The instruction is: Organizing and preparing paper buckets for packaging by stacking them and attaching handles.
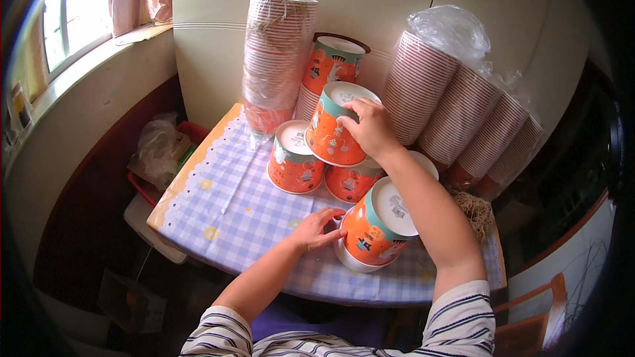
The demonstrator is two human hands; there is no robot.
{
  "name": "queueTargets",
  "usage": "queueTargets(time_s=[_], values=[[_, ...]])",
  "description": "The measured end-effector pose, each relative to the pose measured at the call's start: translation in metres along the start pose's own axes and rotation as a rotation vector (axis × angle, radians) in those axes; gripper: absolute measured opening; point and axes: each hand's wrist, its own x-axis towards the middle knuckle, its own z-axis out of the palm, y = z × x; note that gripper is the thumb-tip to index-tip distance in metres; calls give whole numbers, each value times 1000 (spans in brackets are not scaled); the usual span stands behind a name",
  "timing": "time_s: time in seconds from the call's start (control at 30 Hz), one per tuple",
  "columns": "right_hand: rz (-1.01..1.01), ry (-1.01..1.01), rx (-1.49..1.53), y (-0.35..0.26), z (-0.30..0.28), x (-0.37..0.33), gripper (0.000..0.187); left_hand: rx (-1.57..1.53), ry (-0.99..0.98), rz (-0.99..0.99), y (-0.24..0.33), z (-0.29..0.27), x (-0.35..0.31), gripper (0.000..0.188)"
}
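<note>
An orange paper tub (329, 137) with a teal band sits upside down atop other tubs in the middle of the table. My right hand (374, 125) is closed on it, fingers over the edge of its upturned white base. Below it are an upside-down orange tub (291, 172) on the left and another tub (350, 184), partly covered. Closer to me stands a short stack of upside-down paper tubs (370, 235). My left hand (319, 230) curls against the left side of this stack, its thumb on the orange wall. My right forearm partly hides a further white base (425, 164).
A tall plastic-wrapped tub stack (278, 59) stands at the back left, beside another stack topped by an orange tub (331, 66). Several wrapped stacks (423, 86) lean at the right. Tangled twine (473, 211) lies near the checked tablecloth's (225, 218) right edge. A red crate (149, 188) is left.
</note>
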Motion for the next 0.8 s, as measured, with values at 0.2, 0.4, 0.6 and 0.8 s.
queueTargets(time_s=[0.2,0.4,0.6,0.8], values=[[212,-125,151,-38,-86,-30,32,-10,-14,15,-3,5,4,66],[26,-490,-25,-65,-144,-122,36,56,-2,3,0,-3,-6,85],[33,-276,-86,-74,-126,-179,23,161,-41,94,9,0,1,100],[140,-130,66,-69,-117,-175,19,182,-61,58,10,1,-1,104]])
